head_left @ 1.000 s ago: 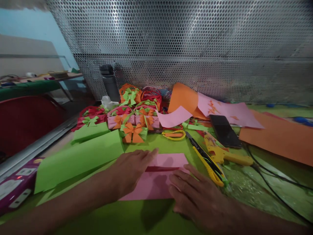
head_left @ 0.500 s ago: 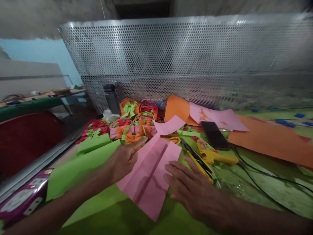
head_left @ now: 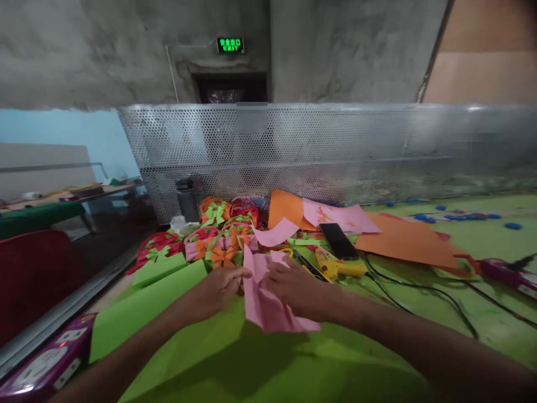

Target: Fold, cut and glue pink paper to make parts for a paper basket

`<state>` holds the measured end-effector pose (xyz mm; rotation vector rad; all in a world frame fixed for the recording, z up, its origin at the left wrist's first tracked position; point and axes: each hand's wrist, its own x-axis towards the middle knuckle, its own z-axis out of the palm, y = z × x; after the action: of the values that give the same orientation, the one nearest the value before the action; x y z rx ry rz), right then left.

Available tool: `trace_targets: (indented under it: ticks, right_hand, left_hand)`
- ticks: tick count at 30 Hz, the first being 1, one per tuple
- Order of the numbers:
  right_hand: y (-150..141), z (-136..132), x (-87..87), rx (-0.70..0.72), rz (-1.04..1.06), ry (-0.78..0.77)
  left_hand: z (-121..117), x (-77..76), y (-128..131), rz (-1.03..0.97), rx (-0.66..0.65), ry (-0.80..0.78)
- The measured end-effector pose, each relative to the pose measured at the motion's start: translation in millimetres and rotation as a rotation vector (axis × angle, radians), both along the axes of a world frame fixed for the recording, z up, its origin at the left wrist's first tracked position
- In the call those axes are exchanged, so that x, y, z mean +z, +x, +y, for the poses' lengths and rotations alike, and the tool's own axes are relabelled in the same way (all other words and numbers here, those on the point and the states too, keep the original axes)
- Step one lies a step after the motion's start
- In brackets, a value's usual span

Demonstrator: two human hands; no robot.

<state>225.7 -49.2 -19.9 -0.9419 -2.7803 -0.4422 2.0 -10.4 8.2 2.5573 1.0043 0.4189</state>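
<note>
A pink paper sheet (head_left: 258, 307) is standing partly raised at the centre, between the two hands; its surface is buckling along lengthwise folds, the left part rising to a pointed corner and the lower edge flaring toward five o'clock. The right hand (head_left: 291, 285) is grasping it from three o'clock, fingers curling over its face. At nine o'clock the left hand (head_left: 220, 286) is bringing its bent fingertips against the sheet's left edge; whether they are pinching it, I cannot tell.

Below the sheet, from five to seven o'clock, the green tabletop (head_left: 239, 369) is offering bare room, with shadows lying across it. Toward ten o'clock, small paper gift bags (head_left: 201, 249) with bows are crowding the space, and a curved green paper sheet (head_left: 146, 305) is filling nine o'clock. A metal rail (head_left: 75, 294) is bounding the table's left side. Around two o'clock, a utility knife (head_left: 312, 266), a yellow glue gun (head_left: 338, 268) and a black smartphone (head_left: 339, 242) are lying close together. A perforated metal panel (head_left: 335, 140) is closing off the far edge.

High at twelve o'clock, a lit sign (head_left: 230, 45) is showing "EXIT" in green beneath Chinese characters.
</note>
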Motion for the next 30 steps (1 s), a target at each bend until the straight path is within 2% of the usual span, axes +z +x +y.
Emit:
trace_targets:
  ticks: [3, 6, 12, 19, 24, 30]
  right_hand:
    - [-2.3, 8.5, -7.3, -0.029, 0.012, 0.032]
    - [1.4, 14.8, -10.4, -0.043, 0.023, 0.031]
    - [14.3, 18.4, -10.8, -0.002, 0.059, 0.015]
    - [6.8, 3.5, -16.1, 0.059, 0.059, -0.016]
    - [7.6, -4.3, -9.3, 0.039, 0.033, -0.019]
    - [13.1, 8.0, -10.3, -0.003, 0.056, -0.016]
  left_hand:
    - [-1.5, 2.1, -4.3, 0.009, -0.110, 0.028]
    - [0.4, 1.8, -7.2, 0.004, -0.163, 0.059]
    - [8.9, -0.8, -8.6, -0.032, -0.143, 0.174]
    - [13.5, -15.0, -4.9, -0.033, -0.139, 0.224]
    - [9.5, -19.1, -3.9, -0.031, -0.176, 0.216]
    - [13.0, -24.3, -4.3, -0.065, -0.212, 0.265]
